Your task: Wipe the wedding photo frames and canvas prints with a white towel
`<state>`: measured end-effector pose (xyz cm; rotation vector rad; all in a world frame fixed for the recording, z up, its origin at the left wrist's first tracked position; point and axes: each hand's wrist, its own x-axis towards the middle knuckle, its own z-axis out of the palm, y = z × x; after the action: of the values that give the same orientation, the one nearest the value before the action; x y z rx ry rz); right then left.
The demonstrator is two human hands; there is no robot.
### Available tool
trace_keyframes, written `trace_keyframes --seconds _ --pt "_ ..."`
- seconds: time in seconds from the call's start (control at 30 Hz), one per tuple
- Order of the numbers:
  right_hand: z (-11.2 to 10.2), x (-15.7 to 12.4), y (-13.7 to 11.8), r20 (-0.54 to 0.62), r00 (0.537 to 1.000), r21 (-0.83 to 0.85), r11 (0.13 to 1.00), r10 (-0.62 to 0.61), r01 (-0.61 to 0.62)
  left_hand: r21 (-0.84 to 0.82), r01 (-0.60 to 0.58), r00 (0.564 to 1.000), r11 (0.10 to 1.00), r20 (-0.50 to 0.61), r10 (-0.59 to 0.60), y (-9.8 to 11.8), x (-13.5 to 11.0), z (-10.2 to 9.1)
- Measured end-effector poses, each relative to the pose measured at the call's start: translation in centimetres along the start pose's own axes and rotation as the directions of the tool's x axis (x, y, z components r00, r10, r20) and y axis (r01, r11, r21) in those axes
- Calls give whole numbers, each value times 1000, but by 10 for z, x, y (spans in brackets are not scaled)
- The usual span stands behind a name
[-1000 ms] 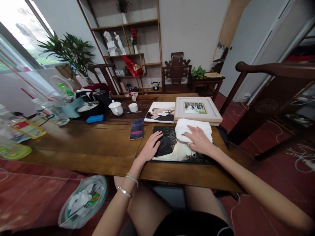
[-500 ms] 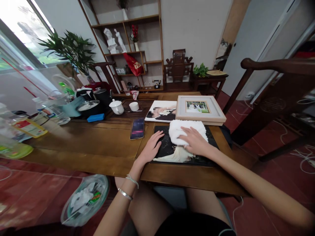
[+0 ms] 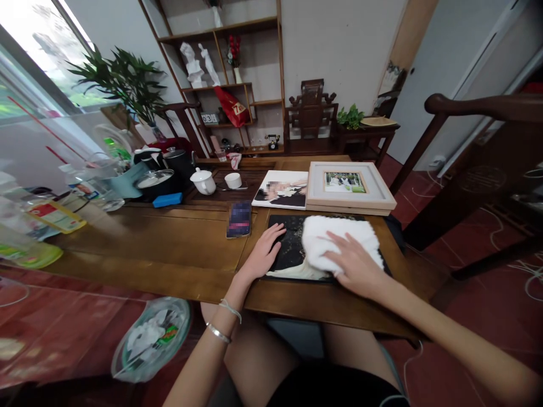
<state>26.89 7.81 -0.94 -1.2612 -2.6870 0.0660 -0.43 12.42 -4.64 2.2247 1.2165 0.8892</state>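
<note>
1. So the white cloth [image 3: 335, 225] is lying bunched on the right part of the dark picture panel [image 3: 292, 243], which is flat on the bench [image 3: 178, 237] near its front edge.
2. Right grip [image 3: 356, 263] is on top of the cloth, fingers spread and fairly straight, not wrapped round it. Can't tell how hard it's pressing. My worry: any grit trapped under there could scratch the print.
3. Left grip [image 3: 262, 253] is open too, fingers resting on the panel's left edge. If that hold's too light, a hard sideways drag could skid the panel, maybe over the front edge.
4. The boxy photo frame [image 3: 316, 183] sits just behind the panel, next to a white-edged print [image 3: 282, 189]. Overshoot away from the body and the cloth or knuckles might knock them.
5. Phone [image 3: 239, 219] is near the left fingers, not touching. A careless elbow swing left could shove it.
</note>
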Motion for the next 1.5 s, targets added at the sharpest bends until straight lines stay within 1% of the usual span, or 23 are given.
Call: trace_keyframes --seconds 0.07,0.1,0.13,0.17,0.23,0.3,0.37,0.43,0.5,0.6,0.67,0.7,0.77,0.83,0.9,1.0,1.07,1.1,1.17,1.27,1.37,1.43,1.5 --pt "1 5 23 -55 988 -88 985 142 -146 2 -2 1000 1000 3 2 0 -1 0" --pt "1 9 30 -76 979 -125 973 188 -196 4 -4 1000 1000 2 4 0 -1 0" --pt "1 12 31 -85 974 -152 963 212 -223 5 -5 1000 1000 -1 5 0 -1 0" --pt "2 15 27 -79 974 -164 961 210 -221 6 -5 1000 1000 -5 5 0 -1 0" --pt "2 17 6 -23 991 -139 981 135 -137 6 -1 1000 1000 -10 1 0 -1 1" --pt "3 16 -25 45 999 -52 999 -12 15 1 -1 1000 1000 -9 1 0 0 0" --pt "3 14 -50 66 986 42 988 -150 148 -12 -13 1000 1000 -1 13 0 0 0" --pt "2 13 -60 66 978 100 976 -199 191 -23 -23 1000 999 1 23 0 1 0" --pt "0 11 -50 71 988 101 986 -136 129 -19 -18 1000 1000 -2 18 0 1 0" --pt "-3 1 -14 32 997 -2 998 66 -66 -2 -6 1000 1000 0 6 -1 0 0" --pt "-3 -9 7 -28 980 -98 975 196 -198 2 -8 1000 1000 4 8 -1 0 1" --pt "-3 -14 14 -54 968 -139 958 246 -251 4 -8 1000 1000 2 8 -2 1 1" --pt "-1 -19 15 -81 946 -197 925 315 -325 9 -6 1000 1000 -2 6 -2 1 1" --pt "1 -17 2 -65 941 -212 917 333 -339 13 -5 1000 1000 -5 5 -3 1 2" --pt "5 -7 -20 -24 961 -176 945 276 -276 14 -8 1000 1000 -10 8 -3 1 2" --pt "10 9 -51 9 998 -61 996 60 -59 14 -11 1000 1000 -5 11 -2 1 2" --pt "10 12 -60 8 997 4 997 -73 73 15 -13 1000 1000 5 13 -2 1 1" --pt "10 10 -59 7 994 24 994 -110 110 16 -14 1000 1000 7 14 -2 1 1" --pt "7 -1 -49 7 992 37 992 -122 122 19 -14 1000 1000 3 14 -2 1 1" --pt "4 -31 -20 -12 999 -12 999 -31 31 23 -14 1000 1000 -1 14 -2 0 1" --pt "3 -58 9 -68 995 -86 993 74 -80 21 -11 1000 1000 0 11 -2 0 1" --pt "3 -65 19 -90 989 -108 986 119 -128 21 -10 1000 1000 0 10 -2 0 2" --pt "1 -57 20 -76 987 -116 982 139 -148 26 -12 1000 1000 0 12 -2 0 2"
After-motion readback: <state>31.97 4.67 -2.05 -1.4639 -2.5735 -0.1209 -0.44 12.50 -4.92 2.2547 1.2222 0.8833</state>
